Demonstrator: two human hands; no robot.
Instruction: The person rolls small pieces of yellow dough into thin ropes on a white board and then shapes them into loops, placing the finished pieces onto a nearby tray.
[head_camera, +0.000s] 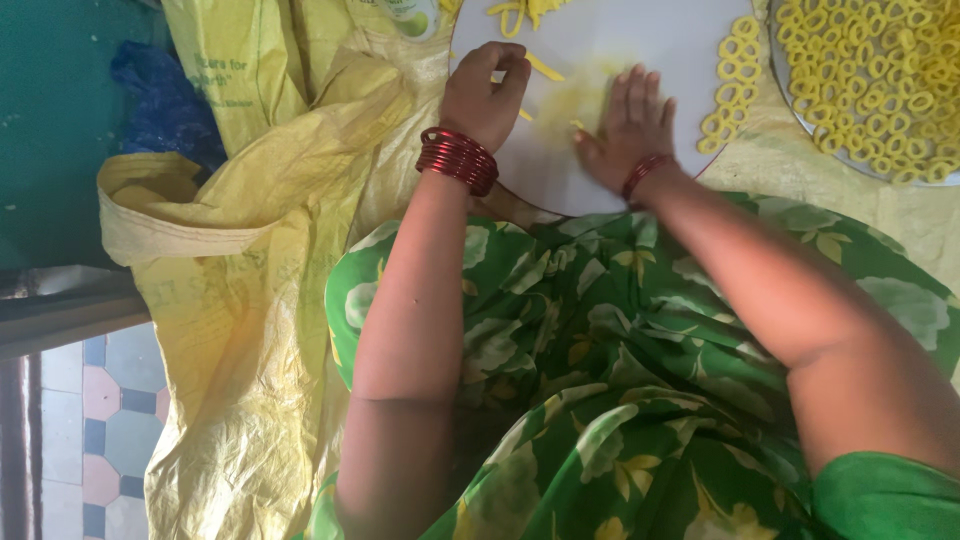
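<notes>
The left hand (487, 95) is curled, its fingertips pinched on the end of a thin yellow dough strip (545, 67) that lies on the white board (640, 40). The right hand (625, 130) is spread flat, fingers together, palm pressed down on the board over a smear of the same dough (572, 100). Both wrists carry red bangles (457, 158).

The dough judges as soft, light and easily deformed. A strip would likely stretch or break if lifted by one end, so support near the middle or a light fingertip pinch suits it. The surface appears slightly oily; whether it sticks to the board cannot be told.

Finished rings (738, 70) lie in a row along the right edge of the board, touching one another. A larger heap of rings (880, 70) fills a round tray (790, 105) just beside the board, at the upper right. The rings look fragile while raw and are best taken from underneath, not squeezed.

More strips (520, 12) lie at the top edge of the board.

Yellow woven sacks (250, 300) are spread on the floor beneath the board and to the left. One sack carries green print and a round green-and-white mark near the top. A blue plastic bag (165, 100) lies crumpled at the upper left, against a teal surface. Patterned tiles (100, 430) show at the lower left.
</notes>
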